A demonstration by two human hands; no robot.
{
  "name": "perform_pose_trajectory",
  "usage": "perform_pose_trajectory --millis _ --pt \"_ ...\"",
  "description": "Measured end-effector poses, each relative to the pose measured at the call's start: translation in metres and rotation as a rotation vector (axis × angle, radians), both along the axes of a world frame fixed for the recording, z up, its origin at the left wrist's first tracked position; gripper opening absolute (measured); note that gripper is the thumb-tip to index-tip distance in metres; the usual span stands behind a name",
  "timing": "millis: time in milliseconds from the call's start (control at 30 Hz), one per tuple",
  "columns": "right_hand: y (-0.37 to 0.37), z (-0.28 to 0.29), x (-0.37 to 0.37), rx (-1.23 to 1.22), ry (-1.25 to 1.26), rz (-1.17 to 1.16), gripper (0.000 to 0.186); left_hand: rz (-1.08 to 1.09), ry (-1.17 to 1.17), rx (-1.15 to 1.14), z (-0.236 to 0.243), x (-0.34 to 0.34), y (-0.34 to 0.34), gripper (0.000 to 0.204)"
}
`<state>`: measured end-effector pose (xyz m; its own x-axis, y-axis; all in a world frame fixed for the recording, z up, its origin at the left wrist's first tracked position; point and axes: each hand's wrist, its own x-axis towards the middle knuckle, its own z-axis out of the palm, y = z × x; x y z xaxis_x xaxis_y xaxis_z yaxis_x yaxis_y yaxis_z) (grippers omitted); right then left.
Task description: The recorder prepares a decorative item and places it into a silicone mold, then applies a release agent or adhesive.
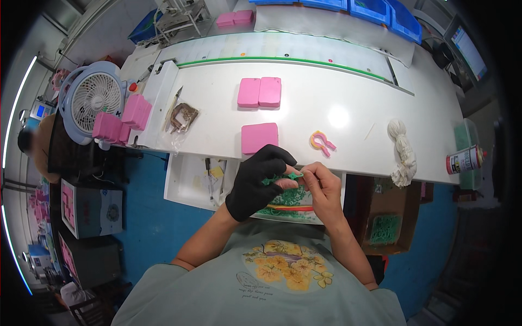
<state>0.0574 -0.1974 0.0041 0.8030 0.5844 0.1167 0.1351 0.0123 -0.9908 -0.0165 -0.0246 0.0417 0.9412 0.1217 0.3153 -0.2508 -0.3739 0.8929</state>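
My left hand [251, 182], in a black glove with bare thumb and finger tips, pinches a small green openwork piece [294, 176] over the drawer at the table's front edge. My bare right hand [325, 190] meets it from the right, thumb and forefinger closed at the piece's right end. Beneath both hands lies a heap of small green pieces [289, 198], partly hidden by my fingers. A red and yellow strip-like tool [291, 208] rests across that heap. Just beyond my left hand is a square pink block [259, 138].
On the white table [217, 119] lie two pink blocks [259, 92], a pink and yellow clamp [323, 143], a white yarn hank [401, 152] and a bagged brown item [182, 118]. A fan [97, 98] stands left; a can [465, 160] and cardboard box [392, 209] are right.
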Motion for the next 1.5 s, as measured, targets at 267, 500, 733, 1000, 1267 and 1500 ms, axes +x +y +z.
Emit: perform_pose_trajectory --millis 267,500,733,1000,1267,1500 --pt "0.0 0.0 0.0 0.001 0.025 0.018 0.015 0.0 0.0 0.009 0.002 0.0 -0.002 0.02" --pt "0.002 0.0 -0.003 0.0 0.034 0.03 0.015 0.03 -0.006 0.035 0.002 -0.001 -0.002 0.02" --pt "0.002 -0.001 -0.003 -0.013 0.039 0.042 0.016 0.096 -0.02 0.087 0.002 -0.001 -0.001 0.022" --pt "-0.002 0.0 -0.002 -0.005 0.042 0.015 0.015 0.114 0.015 0.083 0.004 -0.001 0.0 0.023" --pt "0.001 0.005 -0.005 -0.032 0.049 0.053 0.015 0.126 0.054 0.071 0.008 -0.009 0.002 0.014" --pt "-0.03 0.052 0.055 -0.376 -0.594 -0.175 0.013 0.175 0.032 0.086 0.009 -0.017 0.008 0.014"
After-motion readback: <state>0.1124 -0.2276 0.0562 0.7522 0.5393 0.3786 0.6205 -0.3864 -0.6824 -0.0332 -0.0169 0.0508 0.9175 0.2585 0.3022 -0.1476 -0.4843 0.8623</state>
